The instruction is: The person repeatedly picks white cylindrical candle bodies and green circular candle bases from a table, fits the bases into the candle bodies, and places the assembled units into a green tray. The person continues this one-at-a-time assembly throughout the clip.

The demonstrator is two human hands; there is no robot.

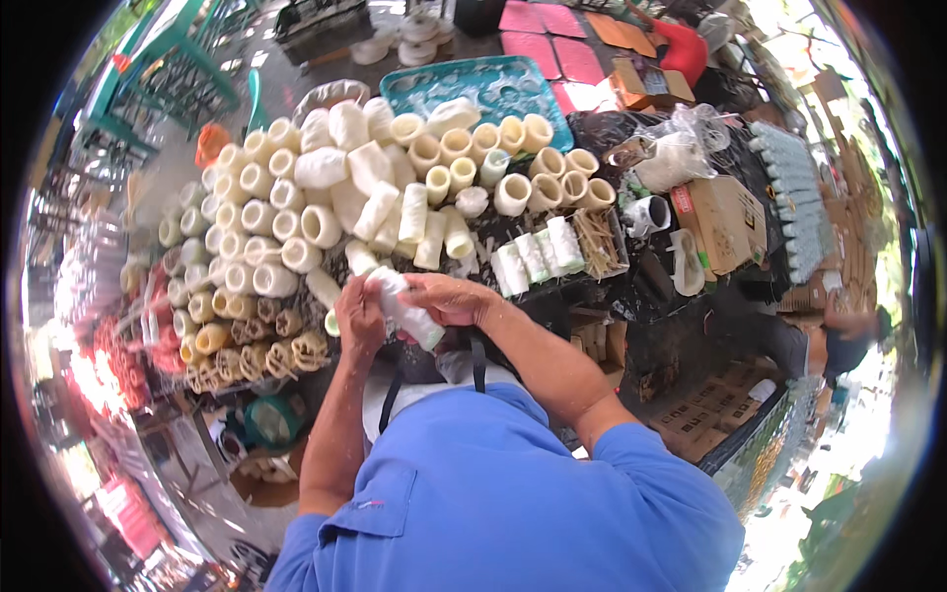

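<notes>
In front of my body I hold a white cylinder point(402, 312), tilted, with a pale green lower end. It looks wrapped in soft white material. My left hand point(361, 314) is closed at its upper left end. My right hand point(450, 298) grips its right side, fingers curled around it. Just beyond my hands lie white rolls point(414, 215) and cream-coloured hollow tubes point(321, 227), several of them standing with open ends up. A short row of wrapped white cylinders point(538, 255) lies to the right.
A teal tray point(483, 84) with white residue lies at the back. Thin sticks point(597, 240) fill a container at the right, near a cardboard box point(720, 225) and a clear plastic bag point(676, 158). Another person in red point(683, 49) is at the far right; one more point(829, 340) is at the right.
</notes>
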